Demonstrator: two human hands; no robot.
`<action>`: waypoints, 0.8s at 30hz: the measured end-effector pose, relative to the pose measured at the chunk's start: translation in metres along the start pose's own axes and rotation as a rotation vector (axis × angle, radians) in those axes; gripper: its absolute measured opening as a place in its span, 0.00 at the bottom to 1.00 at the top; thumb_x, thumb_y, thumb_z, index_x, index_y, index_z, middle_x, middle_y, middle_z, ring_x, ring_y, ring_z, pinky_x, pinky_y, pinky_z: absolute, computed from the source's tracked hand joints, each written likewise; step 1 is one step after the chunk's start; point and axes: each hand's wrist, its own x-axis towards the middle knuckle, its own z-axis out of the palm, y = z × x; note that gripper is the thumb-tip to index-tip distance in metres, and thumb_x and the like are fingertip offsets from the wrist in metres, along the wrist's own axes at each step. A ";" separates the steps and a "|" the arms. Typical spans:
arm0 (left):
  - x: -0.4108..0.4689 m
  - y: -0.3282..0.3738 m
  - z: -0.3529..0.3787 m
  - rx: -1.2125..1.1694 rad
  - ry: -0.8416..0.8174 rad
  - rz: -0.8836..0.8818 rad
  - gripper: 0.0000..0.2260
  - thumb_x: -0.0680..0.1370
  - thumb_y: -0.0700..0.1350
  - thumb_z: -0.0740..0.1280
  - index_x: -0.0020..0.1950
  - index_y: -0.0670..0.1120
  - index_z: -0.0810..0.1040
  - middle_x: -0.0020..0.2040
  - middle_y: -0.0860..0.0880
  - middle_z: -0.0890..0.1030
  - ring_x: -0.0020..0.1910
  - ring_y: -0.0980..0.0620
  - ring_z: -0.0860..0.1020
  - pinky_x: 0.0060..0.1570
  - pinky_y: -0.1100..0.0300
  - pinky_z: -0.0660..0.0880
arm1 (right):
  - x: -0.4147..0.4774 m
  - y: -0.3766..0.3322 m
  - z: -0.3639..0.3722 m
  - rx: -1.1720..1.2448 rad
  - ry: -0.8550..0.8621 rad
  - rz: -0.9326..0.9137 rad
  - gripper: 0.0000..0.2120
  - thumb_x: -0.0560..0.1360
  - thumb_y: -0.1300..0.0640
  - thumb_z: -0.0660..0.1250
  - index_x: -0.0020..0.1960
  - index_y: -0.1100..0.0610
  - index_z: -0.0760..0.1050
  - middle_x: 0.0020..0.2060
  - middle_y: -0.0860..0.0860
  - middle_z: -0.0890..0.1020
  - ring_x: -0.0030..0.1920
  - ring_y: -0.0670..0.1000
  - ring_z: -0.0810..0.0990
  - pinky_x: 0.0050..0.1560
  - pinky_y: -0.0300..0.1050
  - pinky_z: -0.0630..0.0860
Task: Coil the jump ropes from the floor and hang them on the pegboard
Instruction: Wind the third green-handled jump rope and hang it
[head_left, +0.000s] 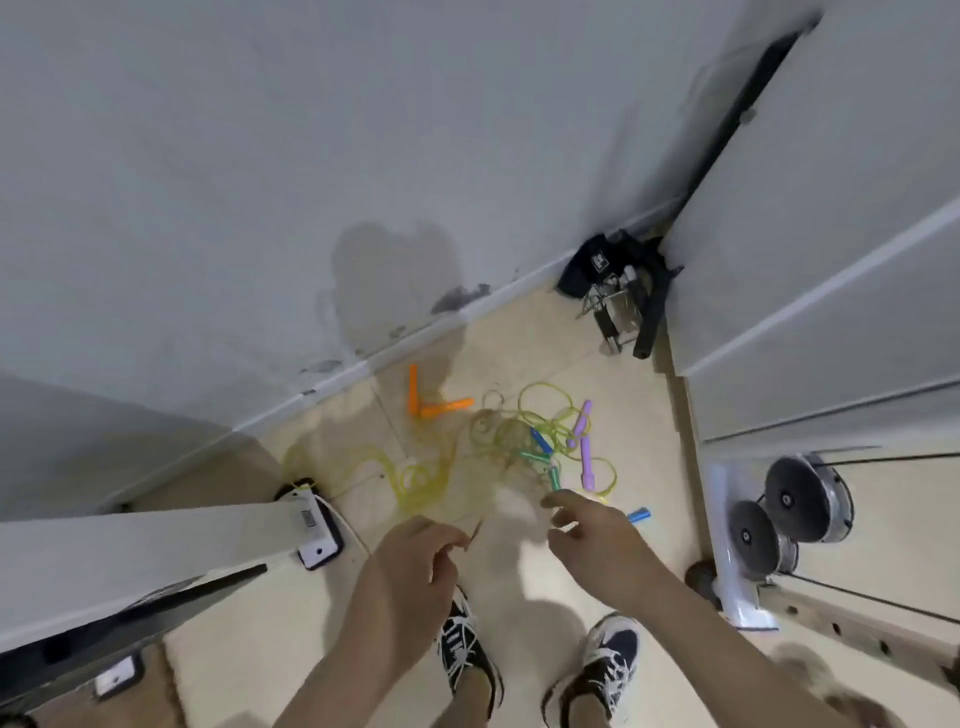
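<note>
Several jump ropes lie tangled on the beige floor by the wall. Two orange handles (431, 402) sit at the left with a yellow cord (415, 480) looping out from them. Purple handles (583, 441) lie at the right, with blue (540, 440) and green handles (551, 475) in the middle of yellow-green loops (540, 410). One more blue handle (638, 515) peeks out beside my right hand. My left hand (415, 571) hovers above the floor, its fingers pinched on a thin strand. My right hand (592, 540) reaches toward the green handle with its fingers spread and relaxed, holding nothing.
A white wall with a baseboard (332, 379) runs behind the ropes. A black bag and metal parts (618, 291) lie in the corner. Gym machine frames stand at left (311, 525) and right, with weight discs (789, 501). My two shoes (608, 660) are below.
</note>
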 end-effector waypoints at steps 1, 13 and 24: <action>0.016 -0.019 0.030 0.019 -0.021 -0.014 0.14 0.75 0.34 0.64 0.50 0.51 0.82 0.49 0.58 0.79 0.50 0.59 0.76 0.51 0.66 0.70 | 0.018 0.031 0.017 0.020 -0.014 0.038 0.18 0.77 0.56 0.62 0.66 0.47 0.71 0.54 0.47 0.78 0.49 0.47 0.76 0.49 0.38 0.70; 0.216 -0.167 0.380 0.375 -0.510 0.144 0.21 0.78 0.40 0.59 0.71 0.49 0.67 0.71 0.48 0.67 0.67 0.46 0.67 0.64 0.55 0.67 | 0.222 0.343 0.178 -0.097 -0.051 0.293 0.29 0.77 0.57 0.62 0.76 0.50 0.58 0.67 0.54 0.72 0.64 0.56 0.71 0.61 0.47 0.69; 0.294 -0.198 0.524 0.974 -0.366 0.493 0.15 0.77 0.42 0.62 0.63 0.45 0.69 0.62 0.45 0.70 0.55 0.43 0.76 0.44 0.51 0.70 | 0.286 0.448 0.196 -0.582 -0.017 0.259 0.36 0.72 0.69 0.60 0.75 0.48 0.54 0.76 0.48 0.55 0.76 0.55 0.49 0.57 0.54 0.74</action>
